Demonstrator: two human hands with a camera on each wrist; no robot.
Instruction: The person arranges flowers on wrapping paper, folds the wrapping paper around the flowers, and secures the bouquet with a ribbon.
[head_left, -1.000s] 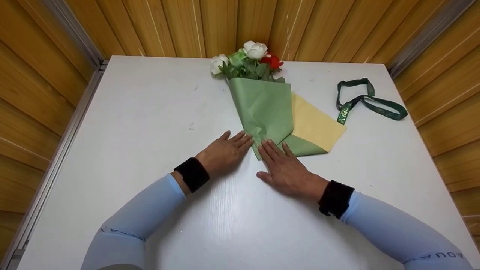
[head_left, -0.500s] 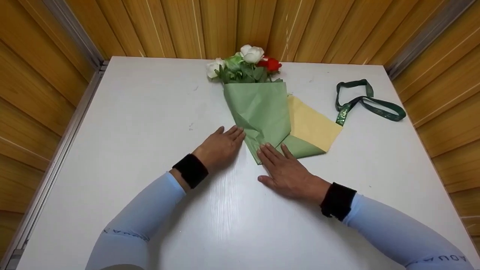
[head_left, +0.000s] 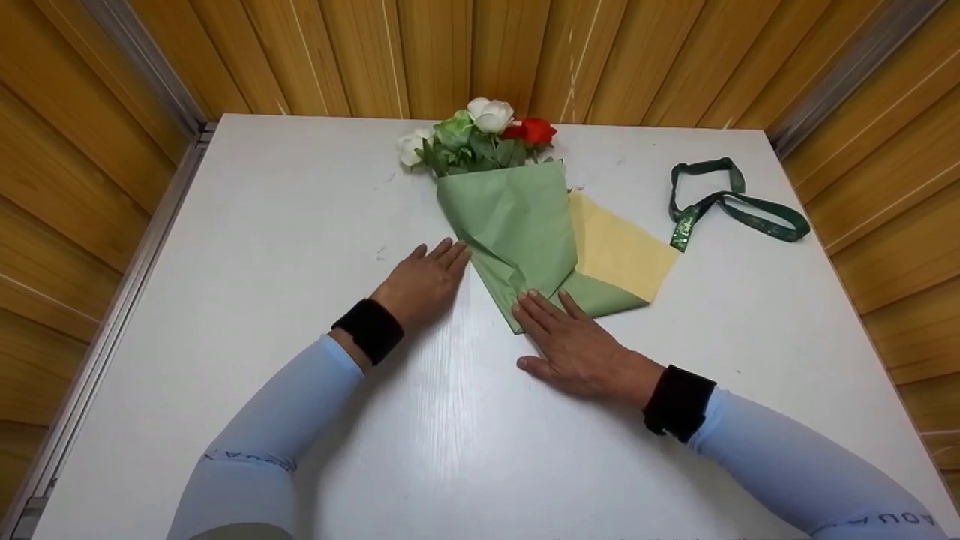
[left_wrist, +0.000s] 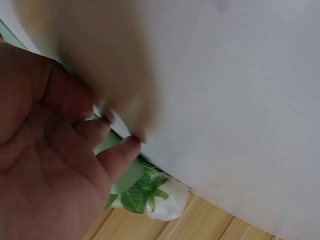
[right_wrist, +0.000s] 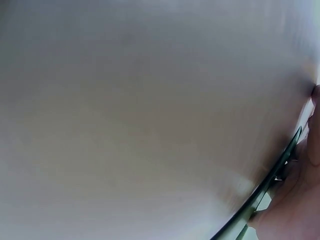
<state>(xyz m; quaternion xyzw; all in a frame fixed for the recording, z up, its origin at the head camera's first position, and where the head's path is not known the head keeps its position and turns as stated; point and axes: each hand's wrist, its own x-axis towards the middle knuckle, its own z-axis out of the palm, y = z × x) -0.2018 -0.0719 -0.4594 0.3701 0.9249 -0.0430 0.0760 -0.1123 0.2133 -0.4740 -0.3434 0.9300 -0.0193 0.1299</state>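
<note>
A bouquet of white, pale green and red flowers (head_left: 491, 116) lies on the table, its stems hidden in green wrapping paper (head_left: 517, 217). To the right, part of the sheet is spread out with its yellow inner side (head_left: 622, 247) showing. My left hand (head_left: 424, 281) has its fingertips at the paper's left edge; in the left wrist view a white flower (left_wrist: 167, 200) and leaves show beyond the fingers. My right hand (head_left: 574, 341) lies flat, straight fingers pressing the lower tip of the wrap.
A dark green ribbon (head_left: 739, 202) lies looped at the back right, one end touching the yellow paper corner. The white table (head_left: 247, 225) is bounded by wood-panelled walls (head_left: 435, 52) at the back and sides.
The bouquet's flower end has swung left and slightly toward me. My left hand has moved left and a little away along the paper's edge; the right hand has slid down slightly.
</note>
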